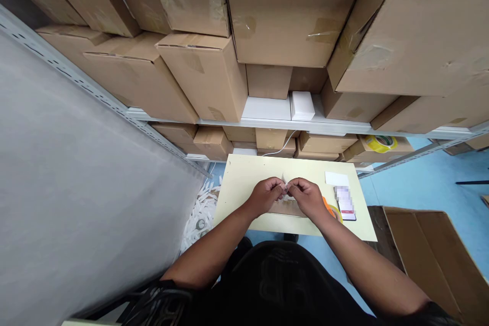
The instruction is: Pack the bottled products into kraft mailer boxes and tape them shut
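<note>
Two bare hands meet over a cream tabletop point(240, 183), the left hand point(266, 196) closing in from nine o'clock and the right hand point(308, 197) from three. Thumbs and forefingers are pinched tightly on a small pale slip point(283, 178) held between them, its tip pointing to twelve o'clock, the remaining fingers curled in. Just below, at six o'clock, a brown cardboard piece point(286, 208) lies on the table, partly hidden by the hands. At four o'clock, orange and yellow tape rolls point(334, 211) sit beside the right wrist; at three lies a phone point(345, 202) (its screen is blurred into blocks, the lettering on its red strip too small to read), with a white sheet point(336, 178) near its top edge. Past twelve o'clock, taped brown cartons point(294, 15) crowd the shelving, showing no legible brand or label, alongside a plain white box point(302, 106). Another yellow tape roll point(381, 143) rests on a carton at two o'clock. White scraps point(202, 209) litter the floor toward eight, an open carton point(431, 244) stands at four, and the dark shirt point(282, 277) carries a faint, unreadable print.
</note>
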Demonstrator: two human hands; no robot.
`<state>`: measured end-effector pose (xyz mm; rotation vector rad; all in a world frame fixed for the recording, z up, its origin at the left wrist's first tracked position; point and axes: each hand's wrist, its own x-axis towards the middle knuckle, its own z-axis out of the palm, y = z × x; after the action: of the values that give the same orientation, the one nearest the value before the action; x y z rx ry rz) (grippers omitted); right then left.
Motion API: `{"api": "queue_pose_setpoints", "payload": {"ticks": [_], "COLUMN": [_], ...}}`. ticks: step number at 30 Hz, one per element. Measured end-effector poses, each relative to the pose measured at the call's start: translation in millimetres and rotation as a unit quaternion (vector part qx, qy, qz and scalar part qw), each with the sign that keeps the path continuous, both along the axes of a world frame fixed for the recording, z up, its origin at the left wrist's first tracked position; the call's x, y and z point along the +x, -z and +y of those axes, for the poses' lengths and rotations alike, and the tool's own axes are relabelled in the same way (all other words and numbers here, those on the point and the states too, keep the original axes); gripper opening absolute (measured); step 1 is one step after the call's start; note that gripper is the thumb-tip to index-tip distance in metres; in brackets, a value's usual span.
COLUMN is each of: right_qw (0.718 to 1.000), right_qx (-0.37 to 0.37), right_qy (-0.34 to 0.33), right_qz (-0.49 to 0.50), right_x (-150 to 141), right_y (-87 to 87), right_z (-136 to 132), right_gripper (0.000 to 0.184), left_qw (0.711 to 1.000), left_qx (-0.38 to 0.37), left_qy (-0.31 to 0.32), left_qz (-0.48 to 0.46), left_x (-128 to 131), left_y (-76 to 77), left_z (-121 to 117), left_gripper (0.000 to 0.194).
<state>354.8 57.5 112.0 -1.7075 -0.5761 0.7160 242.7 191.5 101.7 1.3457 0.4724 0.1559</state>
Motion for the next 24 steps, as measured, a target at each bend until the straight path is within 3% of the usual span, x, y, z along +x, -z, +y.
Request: {"api": "queue_pose_setpoints", "payload": {"ticks": [9, 15, 24], "right_qw": [0.996, 0.991, 0.981], "right_qx": [0.016, 0.036, 0.073], "right_qy": [0.076, 0.109, 0.150], "right_qz": [0.050, 0.062, 0.100], "right_x": [8.2, 9.3, 8.9], "right_y": [3.5, -4.4, -4.9], "right_z": [-8.1, -12.0, 2.3], "right_gripper": [0.020, 0.019, 0.017], "left_qw": [0.996, 0.991, 0.974], "left_qx": [0.003, 0.003, 0.025], "left_qy": [-0.064, -0.088, -0.162], "left_qz": [0.068, 0.102, 0.155], "left_x": [-17.9, -38.5, -96.7], "left_y": [20.1, 41.4, 65.8], "left_z": [13.3, 33.3, 73.6], "left_gripper": [0.020, 0.020, 0.024]}}
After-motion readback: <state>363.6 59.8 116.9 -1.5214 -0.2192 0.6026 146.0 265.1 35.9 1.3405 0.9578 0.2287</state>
